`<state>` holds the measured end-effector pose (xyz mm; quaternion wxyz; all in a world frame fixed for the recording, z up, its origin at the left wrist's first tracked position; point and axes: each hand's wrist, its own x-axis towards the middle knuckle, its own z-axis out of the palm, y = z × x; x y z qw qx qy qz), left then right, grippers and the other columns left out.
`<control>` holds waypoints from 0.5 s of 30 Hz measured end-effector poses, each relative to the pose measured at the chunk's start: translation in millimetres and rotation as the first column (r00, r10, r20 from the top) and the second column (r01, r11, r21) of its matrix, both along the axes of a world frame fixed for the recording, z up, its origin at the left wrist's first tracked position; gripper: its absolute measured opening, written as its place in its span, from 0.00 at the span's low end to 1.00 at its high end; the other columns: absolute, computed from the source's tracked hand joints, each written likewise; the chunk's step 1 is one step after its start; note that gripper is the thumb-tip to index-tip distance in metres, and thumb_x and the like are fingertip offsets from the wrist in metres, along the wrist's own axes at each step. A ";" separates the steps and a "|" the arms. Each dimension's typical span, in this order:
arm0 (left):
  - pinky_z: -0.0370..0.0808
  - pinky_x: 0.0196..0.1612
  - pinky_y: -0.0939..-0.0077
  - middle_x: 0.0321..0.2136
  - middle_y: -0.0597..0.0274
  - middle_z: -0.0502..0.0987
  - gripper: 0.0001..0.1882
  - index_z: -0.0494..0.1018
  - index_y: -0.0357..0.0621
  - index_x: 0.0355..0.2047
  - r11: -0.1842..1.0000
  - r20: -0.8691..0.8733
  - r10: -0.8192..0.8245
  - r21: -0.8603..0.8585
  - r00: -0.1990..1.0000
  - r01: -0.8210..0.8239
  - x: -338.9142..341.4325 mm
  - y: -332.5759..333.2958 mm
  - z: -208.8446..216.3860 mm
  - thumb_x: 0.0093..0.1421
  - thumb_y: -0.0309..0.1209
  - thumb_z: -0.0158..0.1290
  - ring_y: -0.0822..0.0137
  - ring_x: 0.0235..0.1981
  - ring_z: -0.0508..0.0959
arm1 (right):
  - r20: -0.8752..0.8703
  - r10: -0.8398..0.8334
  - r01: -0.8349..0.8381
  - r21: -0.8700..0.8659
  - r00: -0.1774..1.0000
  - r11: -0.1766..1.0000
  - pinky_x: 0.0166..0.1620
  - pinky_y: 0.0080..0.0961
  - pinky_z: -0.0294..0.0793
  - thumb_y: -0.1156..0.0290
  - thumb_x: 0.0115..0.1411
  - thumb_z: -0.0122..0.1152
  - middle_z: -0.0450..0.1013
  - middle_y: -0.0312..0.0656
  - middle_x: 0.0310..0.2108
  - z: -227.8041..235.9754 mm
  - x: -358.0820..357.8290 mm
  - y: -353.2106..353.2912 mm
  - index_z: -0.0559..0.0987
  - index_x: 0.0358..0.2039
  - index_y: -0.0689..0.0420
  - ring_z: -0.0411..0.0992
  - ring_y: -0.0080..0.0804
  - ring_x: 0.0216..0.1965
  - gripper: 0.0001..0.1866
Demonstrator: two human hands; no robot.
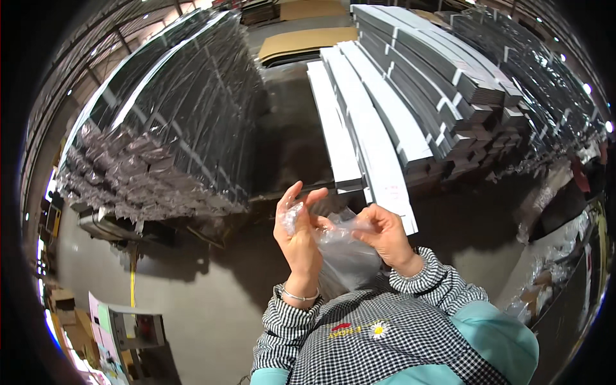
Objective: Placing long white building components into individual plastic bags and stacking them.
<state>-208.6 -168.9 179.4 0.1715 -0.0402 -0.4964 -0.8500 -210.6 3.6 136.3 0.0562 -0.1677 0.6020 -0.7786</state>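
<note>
Clear, thin plastic film [350, 256] hangs in a loose, bag-like fold between my hands, close in front of my checked apron. My left hand [298, 247] has a crumpled part of the film caught among its fingers, with a couple of fingertips raised. With thumb and fingertips, my right hand [390, 239] pinches the film's upper edge. Whether the film is a closed bag or a flat sheet, I cannot tell. Just beyond my hands are the near ends of long white-topped strips [372, 141], bundled in stacks.
At left stands a tall stack of dark, film-wrapped bundles [160, 128]. More strapped bundles [443, 83] are piled at right, beside another wrapped stack [539, 77]. Brown board [308, 43] lies at the back. Loose plastic [552, 269] and cardboard sit at the right edge; a small cabinet [131, 330] stands lower left.
</note>
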 end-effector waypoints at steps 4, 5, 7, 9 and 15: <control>0.75 0.23 0.82 0.43 0.45 0.80 0.19 0.65 0.36 0.59 0.999 -0.020 0.053 -0.008 0.998 -0.053 -12.1 30.3 -12.6 0.72 0.33 0.47 0.71 0.20 0.78 | -0.372 -0.227 0.317 0.202 0.900 0.927 0.43 0.21 0.72 0.77 0.59 0.67 0.73 0.39 0.35 23.2 0.4 20.2 0.77 0.33 0.62 0.72 0.25 0.39 0.06; 0.74 0.22 0.82 0.43 0.45 0.80 0.19 0.66 0.37 0.58 0.999 -0.021 0.034 -0.026 0.999 -0.035 -15.5 37.4 -17.2 0.71 0.33 0.47 0.73 0.19 0.77 | -0.378 -0.237 0.331 0.208 0.895 0.920 0.43 0.21 0.72 0.77 0.59 0.67 0.73 0.39 0.35 25.3 -2.2 26.7 0.77 0.33 0.62 0.72 0.25 0.39 0.06; 0.63 0.16 0.86 0.35 0.50 0.82 0.15 0.70 0.37 0.53 0.989 0.009 -0.003 -0.145 1.000 0.004 -20.0 55.0 -21.8 0.71 0.32 0.49 0.82 0.13 0.65 | -0.643 -0.293 0.524 0.199 0.708 0.829 0.41 0.23 0.72 0.77 0.58 0.66 0.72 0.42 0.35 27.2 -8.3 46.4 0.79 0.32 0.62 0.72 0.30 0.38 0.04; 0.59 0.15 0.87 0.30 0.52 0.82 0.12 0.72 0.36 0.49 0.985 0.083 -0.114 -0.118 0.990 0.124 -22.3 64.2 -28.0 0.70 0.31 0.51 0.83 0.12 0.64 | -0.615 -0.410 0.620 0.169 0.674 0.766 0.34 0.22 0.69 0.76 0.60 0.66 0.72 0.41 0.31 25.9 -11.5 64.8 0.82 0.35 0.63 0.70 0.28 0.31 0.05; 0.58 0.18 0.87 0.26 0.59 0.79 0.10 0.74 0.36 0.43 0.999 0.168 0.019 -0.050 0.986 -0.011 -43.5 79.8 -41.5 0.70 0.31 0.52 0.83 0.15 0.64 | -0.445 -0.401 0.458 0.022 0.801 0.889 0.49 0.26 0.68 0.42 0.63 0.59 0.70 0.43 0.42 1.9 -24.1 114.1 0.75 0.50 0.67 0.68 0.30 0.43 0.35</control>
